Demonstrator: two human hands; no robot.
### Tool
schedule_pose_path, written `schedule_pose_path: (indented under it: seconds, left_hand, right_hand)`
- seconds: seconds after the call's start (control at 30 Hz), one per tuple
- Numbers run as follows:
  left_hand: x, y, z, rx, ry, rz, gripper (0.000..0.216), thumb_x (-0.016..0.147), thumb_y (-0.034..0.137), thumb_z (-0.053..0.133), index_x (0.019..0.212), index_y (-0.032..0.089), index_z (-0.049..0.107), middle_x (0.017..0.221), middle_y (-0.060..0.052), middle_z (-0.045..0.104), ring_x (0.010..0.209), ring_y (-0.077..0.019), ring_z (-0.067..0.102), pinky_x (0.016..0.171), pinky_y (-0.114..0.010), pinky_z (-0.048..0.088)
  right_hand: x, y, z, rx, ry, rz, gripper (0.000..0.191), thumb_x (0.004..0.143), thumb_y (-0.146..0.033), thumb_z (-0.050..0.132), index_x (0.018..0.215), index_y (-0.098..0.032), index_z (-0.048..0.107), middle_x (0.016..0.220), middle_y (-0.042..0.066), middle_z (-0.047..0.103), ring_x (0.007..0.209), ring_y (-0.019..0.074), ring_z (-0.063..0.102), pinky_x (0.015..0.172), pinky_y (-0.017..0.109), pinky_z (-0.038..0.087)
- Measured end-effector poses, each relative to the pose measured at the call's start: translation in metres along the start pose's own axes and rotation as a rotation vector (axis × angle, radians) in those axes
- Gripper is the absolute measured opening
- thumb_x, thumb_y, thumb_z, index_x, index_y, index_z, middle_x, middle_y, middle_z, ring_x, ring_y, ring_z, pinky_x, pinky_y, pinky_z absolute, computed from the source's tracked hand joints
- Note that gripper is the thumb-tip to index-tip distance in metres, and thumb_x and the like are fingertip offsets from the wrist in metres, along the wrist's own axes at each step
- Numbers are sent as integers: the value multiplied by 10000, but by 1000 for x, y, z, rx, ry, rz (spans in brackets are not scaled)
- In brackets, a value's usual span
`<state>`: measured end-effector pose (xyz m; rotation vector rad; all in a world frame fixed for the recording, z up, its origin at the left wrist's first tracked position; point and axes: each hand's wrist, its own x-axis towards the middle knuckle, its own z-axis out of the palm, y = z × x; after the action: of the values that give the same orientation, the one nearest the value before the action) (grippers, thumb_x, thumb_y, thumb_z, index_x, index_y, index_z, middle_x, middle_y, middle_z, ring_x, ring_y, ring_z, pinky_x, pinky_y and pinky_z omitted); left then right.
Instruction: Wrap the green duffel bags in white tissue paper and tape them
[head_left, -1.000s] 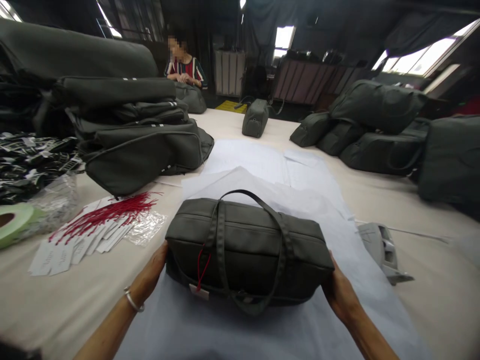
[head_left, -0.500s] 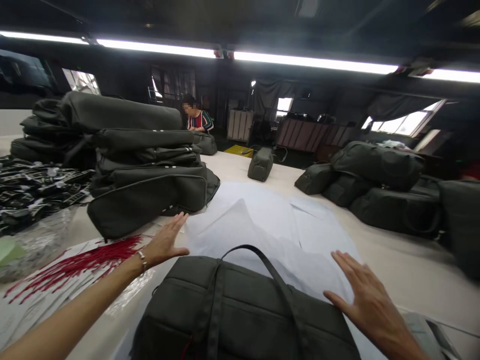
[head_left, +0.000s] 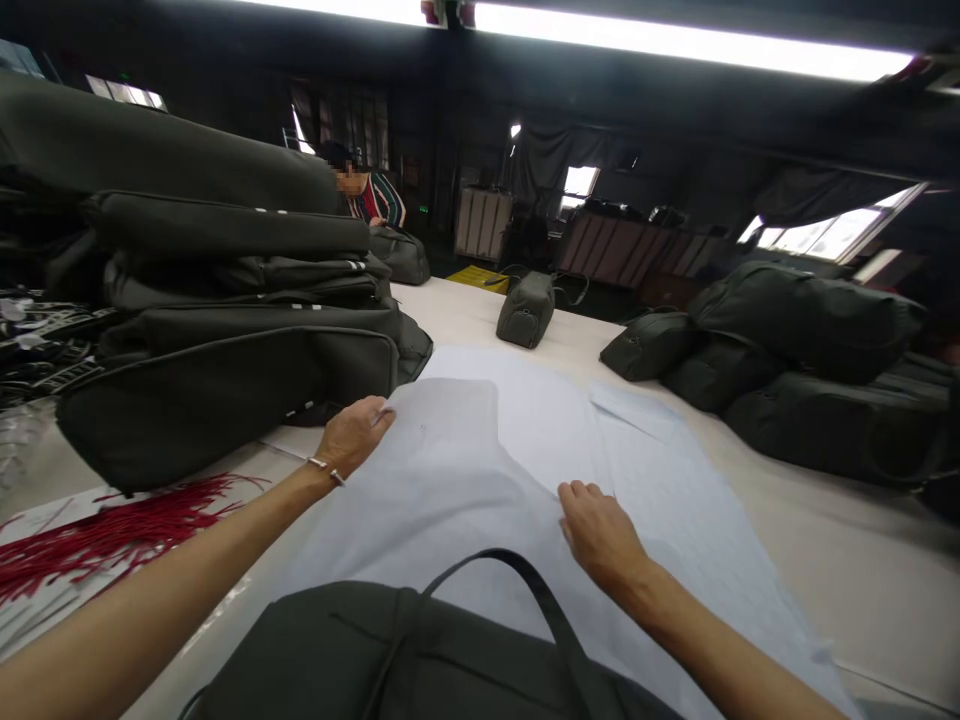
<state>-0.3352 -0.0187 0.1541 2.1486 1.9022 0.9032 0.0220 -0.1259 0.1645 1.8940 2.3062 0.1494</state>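
Note:
Thin white sheets (head_left: 547, 410) lie spread over the table; whether they are paper or plastic I cannot tell. My left hand (head_left: 354, 437), with a bracelet at the wrist, pinches the left edge of the top sheet (head_left: 442, 440). Farther right, my right hand (head_left: 602, 530) is closed, its curled fingers at that sheet's right edge. Closest to me sits a dark green duffel bag (head_left: 330, 650) with its strap handle (head_left: 525, 575) standing up in a loop. Neither hand touches the bag. The bag's near side is cut off by the frame.
Dark bags (head_left: 247, 340) are stacked high on the left. Red cords (head_left: 142, 525) lie in front of them. More filled bags (head_left: 817, 340) are heaped at the right. One small bag (head_left: 526, 308) stands at the far table edge. A person (head_left: 379, 200) in a striped top works beyond.
Both hands have left the sides of the duffel bag and moved forward onto the white sheet. The left hand has taken its edge, and the sheet is partly lifted. The view has tilted down.

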Motion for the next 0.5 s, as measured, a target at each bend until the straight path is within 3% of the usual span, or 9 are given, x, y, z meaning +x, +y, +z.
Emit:
schedule_pose_path:
  seconds: [0.1,0.17,0.23,0.37,0.5]
  left_hand:
    - [-4,-1,-24,-61,17,-16,367,894,494,412,865,209,641,843,-36,674,794,-213,621,749,-288,434]
    - [-12,-2,-47,-198,18,-51,405,868,557,458,911,211,664,836,-7,673,780,-193,612,707,-257,431]
    - [-24,-4,-72,-397,24,-107,436,818,586,545,957,196,681,830,3,673,759,-186,601,670,-250,437]
    - [-66,-9,-118,-725,65,-271,448,725,572,692,986,207,690,820,8,701,728,-199,622,669,-301,517]
    - [-127,-28,-156,-805,151,-445,447,654,622,737,909,256,716,855,4,756,890,-296,685,862,-434,580]
  right_hand:
    - [5,28,-4,127,3,42,262,875,-127,478,1071,-177,645,1052,105,693,948,287,658,772,414,520]
    - [-2,47,-14,270,72,55,290,868,-203,521,1122,-232,657,1096,71,705,976,285,662,810,421,520]
    - [-17,60,-32,456,172,40,246,834,-277,577,1044,-281,706,1037,26,730,930,265,677,797,396,533]
    - [-70,66,-84,826,305,-15,149,706,-360,729,844,-312,761,864,-3,745,773,241,687,654,330,560]
    - [-146,57,-116,851,288,-135,232,738,-359,720,966,-336,760,937,16,747,794,248,699,663,325,593]
